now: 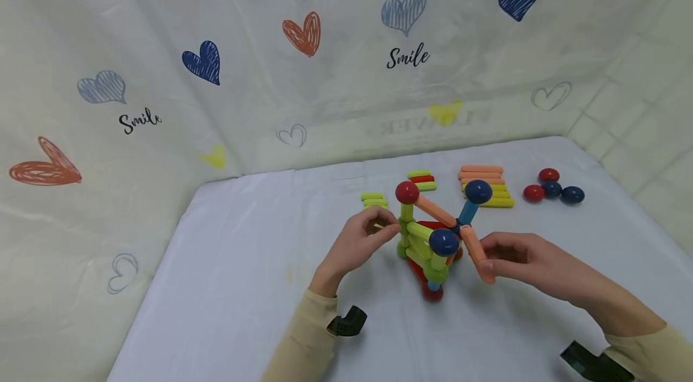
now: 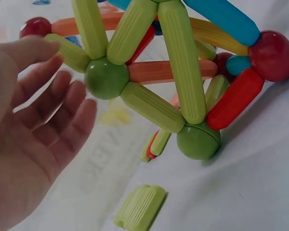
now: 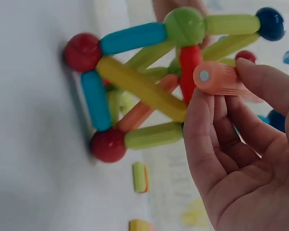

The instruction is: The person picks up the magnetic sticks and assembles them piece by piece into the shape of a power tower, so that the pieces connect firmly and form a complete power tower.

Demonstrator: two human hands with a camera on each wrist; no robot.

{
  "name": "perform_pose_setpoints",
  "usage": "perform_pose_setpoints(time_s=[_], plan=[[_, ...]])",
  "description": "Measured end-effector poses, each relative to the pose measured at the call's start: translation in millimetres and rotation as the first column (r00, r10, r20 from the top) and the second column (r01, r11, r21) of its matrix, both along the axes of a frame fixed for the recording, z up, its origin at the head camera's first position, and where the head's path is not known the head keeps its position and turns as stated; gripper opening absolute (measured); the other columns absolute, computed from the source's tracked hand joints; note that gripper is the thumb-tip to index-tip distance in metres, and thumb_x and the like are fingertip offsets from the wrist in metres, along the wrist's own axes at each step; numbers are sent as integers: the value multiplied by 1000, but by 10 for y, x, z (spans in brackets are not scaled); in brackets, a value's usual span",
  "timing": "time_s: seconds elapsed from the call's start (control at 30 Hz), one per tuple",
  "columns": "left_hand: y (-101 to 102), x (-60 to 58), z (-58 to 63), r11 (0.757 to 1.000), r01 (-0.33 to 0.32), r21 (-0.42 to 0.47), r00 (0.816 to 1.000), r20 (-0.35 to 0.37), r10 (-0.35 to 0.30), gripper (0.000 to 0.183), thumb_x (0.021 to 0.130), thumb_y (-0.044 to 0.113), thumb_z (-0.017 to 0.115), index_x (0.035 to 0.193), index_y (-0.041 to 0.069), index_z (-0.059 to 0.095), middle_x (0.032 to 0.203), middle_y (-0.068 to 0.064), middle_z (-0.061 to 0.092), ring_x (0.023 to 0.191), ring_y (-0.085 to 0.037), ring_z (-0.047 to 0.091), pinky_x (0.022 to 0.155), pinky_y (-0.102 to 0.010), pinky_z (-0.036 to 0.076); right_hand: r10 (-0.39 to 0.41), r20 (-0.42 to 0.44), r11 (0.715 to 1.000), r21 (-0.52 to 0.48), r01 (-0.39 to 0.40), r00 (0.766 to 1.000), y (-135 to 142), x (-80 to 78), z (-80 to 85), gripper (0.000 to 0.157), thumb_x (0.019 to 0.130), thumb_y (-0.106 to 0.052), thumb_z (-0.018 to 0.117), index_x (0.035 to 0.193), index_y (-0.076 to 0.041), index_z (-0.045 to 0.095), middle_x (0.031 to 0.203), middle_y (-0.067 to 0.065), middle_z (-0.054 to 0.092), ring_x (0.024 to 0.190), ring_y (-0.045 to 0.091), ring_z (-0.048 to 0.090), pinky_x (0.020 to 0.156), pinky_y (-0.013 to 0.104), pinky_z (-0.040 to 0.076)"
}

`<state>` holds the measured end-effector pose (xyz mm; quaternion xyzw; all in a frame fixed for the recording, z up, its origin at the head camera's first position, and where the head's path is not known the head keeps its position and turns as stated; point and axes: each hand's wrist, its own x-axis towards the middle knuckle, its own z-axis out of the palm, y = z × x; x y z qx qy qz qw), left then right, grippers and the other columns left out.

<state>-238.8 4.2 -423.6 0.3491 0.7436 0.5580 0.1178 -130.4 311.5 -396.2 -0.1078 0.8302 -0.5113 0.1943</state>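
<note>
A frame of coloured sticks and balls, a magnetic building toy [image 1: 419,243], stands on the white-covered table between the two hands. On its left side, my left hand [image 1: 360,243] pinches an upright light green stick [image 2: 70,53] just below a red ball [image 1: 407,192]; the other fingers are spread loosely. My right hand [image 1: 520,261] pinches an orange stick [image 1: 476,254] between thumb and fingertips. The far end of this stick meets the frame near a dark blue ball, and its near end [image 3: 204,75] points outward. Blue balls [image 1: 444,242] top other corners.
Behind the frame lie orange and yellow sticks [image 1: 495,203] in a row, and small green and red sticks [image 1: 422,179]. More light green sticks [image 1: 372,197] lie by the left hand. Loose red and blue balls [image 1: 552,189] sit at the back right. A heart-printed sheet [image 1: 346,99] hangs behind.
</note>
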Motion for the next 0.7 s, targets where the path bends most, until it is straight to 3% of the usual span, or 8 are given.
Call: perform_pose_setpoints(time_s=[0.07,0.17,0.3,0.4,0.53,0.7], plan=[[23,-25,-14,994,-97,39,995,25,96,16,96,21,63,107,10,63,105,-2,61,96,-13,59,86,-31,53,-59,6,998,6,59,998,-36,22,62,33,101,-23,56,125,-1,57,109,11,63,96,18,59,80,32,54],[45,-51,-42,990,-128,63,991,44,125,22,96,20,62,116,11,60,115,-4,59,106,-16,57,92,-34,51,-127,16,992,-8,127,992,-78,61,132,38,101,-25,55,130,-1,53,112,12,63,99,19,60,81,34,54],[52,-72,-78,998,-47,52,998,48,45,33,97,18,61,129,11,56,127,-1,58,120,-20,54,98,-34,49,-181,7,981,-70,181,984,-117,89,176,41,103,-25,51,136,0,49,112,12,65,100,22,65,83,32,55],[47,-75,-86,1000,0,30,999,41,-2,35,97,17,62,130,8,57,127,-2,59,120,-18,55,97,-31,49,-206,5,972,-113,205,979,-154,87,183,43,103,-25,51,136,2,48,111,11,68,99,21,67,82,30,55],[20,-75,-97,1000,10,16,999,44,-11,32,95,17,65,125,8,59,121,-3,61,114,-11,57,95,-28,50,-208,33,969,-127,210,978,-214,65,174,45,102,-26,53,135,4,49,111,12,68,98,20,68,83,29,56],[-6,-75,-120,999,32,39,998,61,-34,32,93,14,68,123,8,60,120,-4,61,110,-12,58,96,-37,51,-188,27,977,-101,190,982,-252,13,197,45,102,-28,53,135,3,50,110,13,68,97,24,68,84,33,56]])
